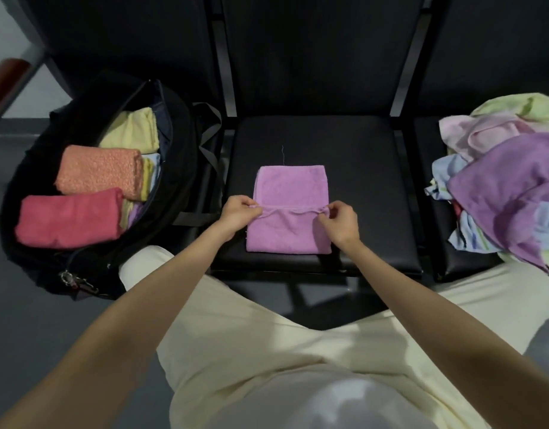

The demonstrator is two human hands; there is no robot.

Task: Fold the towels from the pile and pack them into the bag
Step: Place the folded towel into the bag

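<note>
A pink-purple towel [290, 187] lies partly folded on the middle black seat [360, 168]. My left hand [237, 212] pinches the left corner of its folded edge, and my right hand [343, 219] pinches the right corner, with the edge stretched between them. An open black bag [180, 144] stands at the left on the floor. Inside it lie a red folded towel [69, 219], an orange one [98, 171] and a yellow one [134, 128]. The unfolded pile [508, 181] sits on the right seat, a purple towel on top.
The row of black chairs has dark backrests [313, 57] behind the seats. The bag's straps [209, 134] hang toward the middle seat. Grey floor [44, 329] lies at the left, and my legs in pale trousers [298, 351] fill the foreground.
</note>
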